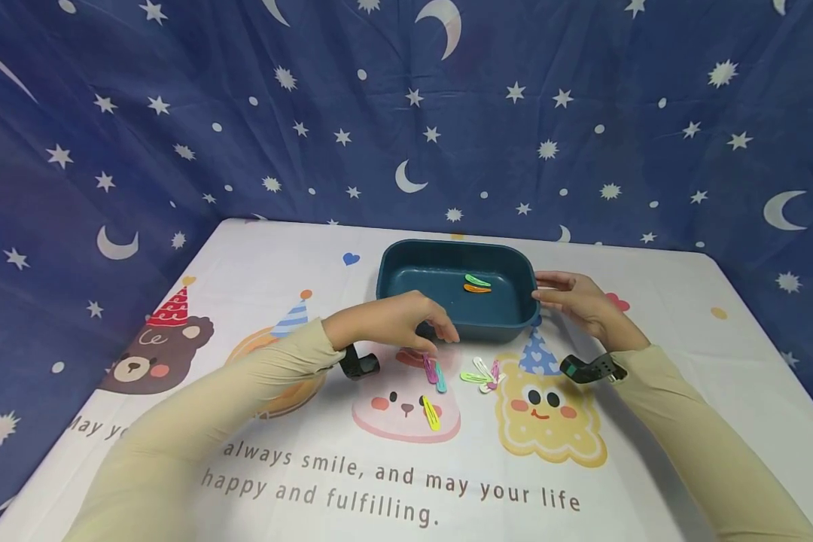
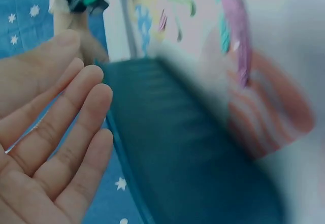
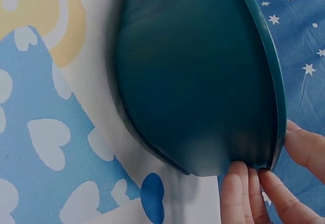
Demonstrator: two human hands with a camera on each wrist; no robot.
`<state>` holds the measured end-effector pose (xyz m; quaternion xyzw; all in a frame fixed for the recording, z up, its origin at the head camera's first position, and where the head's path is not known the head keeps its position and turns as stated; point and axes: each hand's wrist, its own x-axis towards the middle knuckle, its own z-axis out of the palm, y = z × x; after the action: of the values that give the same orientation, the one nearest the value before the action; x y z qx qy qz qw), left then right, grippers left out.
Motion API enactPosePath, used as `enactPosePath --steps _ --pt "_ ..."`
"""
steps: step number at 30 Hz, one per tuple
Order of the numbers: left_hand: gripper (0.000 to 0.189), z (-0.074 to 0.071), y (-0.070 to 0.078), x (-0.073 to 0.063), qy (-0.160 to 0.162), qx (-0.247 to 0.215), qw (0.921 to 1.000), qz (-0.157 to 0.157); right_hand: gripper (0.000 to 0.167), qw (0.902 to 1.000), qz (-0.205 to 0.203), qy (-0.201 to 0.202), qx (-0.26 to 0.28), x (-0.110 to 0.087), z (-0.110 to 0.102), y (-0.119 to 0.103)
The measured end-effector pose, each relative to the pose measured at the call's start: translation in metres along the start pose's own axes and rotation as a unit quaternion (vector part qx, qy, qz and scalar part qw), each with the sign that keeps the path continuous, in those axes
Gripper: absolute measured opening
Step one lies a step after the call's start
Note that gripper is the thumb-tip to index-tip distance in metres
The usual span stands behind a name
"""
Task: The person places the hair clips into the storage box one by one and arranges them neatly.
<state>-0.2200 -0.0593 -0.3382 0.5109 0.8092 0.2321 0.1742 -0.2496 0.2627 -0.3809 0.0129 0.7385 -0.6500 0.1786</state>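
Observation:
A dark teal plastic box point(image 1: 457, 331) stands on the table, with a green snap hair clip point(image 1: 477, 281) and an orange hair clip point(image 1: 477, 289) inside it. My right hand point(image 1: 583, 305) holds the box's right end, thumb at the rim and fingertips against the outer wall in the right wrist view. In front of the box, my left hand point(image 1: 406, 320) hovers with loosely bent fingers and nothing in them. Just below it lie a purple hair clip point(image 1: 430, 369) and a light blue hair clip point(image 1: 440, 378), side by side. Nearer me is a yellow hair clip point(image 1: 431, 413).
Several more hair clips, light green, white and pink, lie in a loose cluster point(image 1: 482, 376) right of the purple one. A white tablecloth point(image 1: 298, 512) with cartoon prints covers the table. Behind it hangs a blue curtain point(image 1: 352, 90) with stars and moons.

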Motion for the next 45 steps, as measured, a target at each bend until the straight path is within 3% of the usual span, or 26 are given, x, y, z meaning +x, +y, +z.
enactPosePath --steps 4,19,32,45 --pt "0.027 0.013 0.003 -0.006 -0.010 -0.012 0.9998 0.012 0.069 1.0000 -0.001 -0.001 0.000 0.000 0.002 -0.001" --pt "0.022 0.060 0.004 -0.018 -0.080 0.029 0.9961 0.023 0.065 0.9999 -0.003 -0.004 0.011 -0.001 0.000 0.000" --pt "0.017 0.070 0.000 -0.016 -0.078 0.055 0.9954 0.009 0.068 1.0000 0.001 -0.001 0.010 -0.001 0.001 -0.001" --pt "0.005 0.065 -0.004 -0.018 -0.065 0.057 0.9962 0.010 0.065 0.9999 -0.002 -0.007 0.013 0.000 0.000 0.000"
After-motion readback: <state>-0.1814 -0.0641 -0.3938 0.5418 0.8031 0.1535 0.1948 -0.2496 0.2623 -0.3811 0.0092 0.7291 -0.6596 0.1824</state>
